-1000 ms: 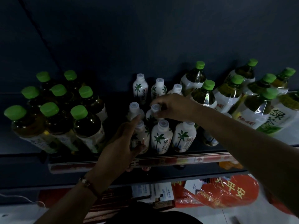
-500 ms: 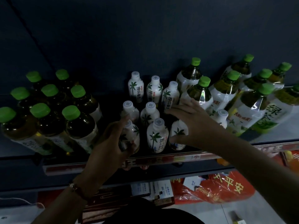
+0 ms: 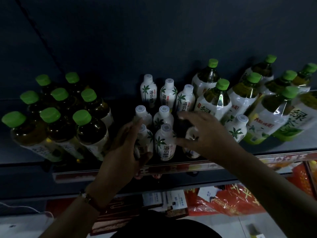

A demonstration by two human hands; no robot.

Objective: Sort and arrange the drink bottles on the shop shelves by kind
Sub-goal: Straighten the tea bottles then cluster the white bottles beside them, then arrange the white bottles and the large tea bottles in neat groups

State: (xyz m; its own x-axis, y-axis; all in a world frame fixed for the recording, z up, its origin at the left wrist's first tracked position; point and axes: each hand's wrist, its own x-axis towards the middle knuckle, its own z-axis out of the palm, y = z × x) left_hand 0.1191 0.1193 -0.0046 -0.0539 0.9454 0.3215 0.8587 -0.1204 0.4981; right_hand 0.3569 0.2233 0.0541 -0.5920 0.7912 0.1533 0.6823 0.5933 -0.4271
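While your left hand (image 3: 127,143) cups the front-left coconut bottle (image 3: 143,141), steadying the block, your right hand (image 3: 202,133) spreads loosely over its right-front bottle (image 3: 191,143), gripping nothing; a stray bottle (image 3: 237,129) stands just right of it.

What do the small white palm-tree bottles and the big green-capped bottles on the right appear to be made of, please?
Small white palm-tree bottles: probably opaque plastic; smooth white body under a printed label. Big green-capped bottles: likely clear glossy plastic; drink shows through, shoulders glint. Their caps look matte plastic.
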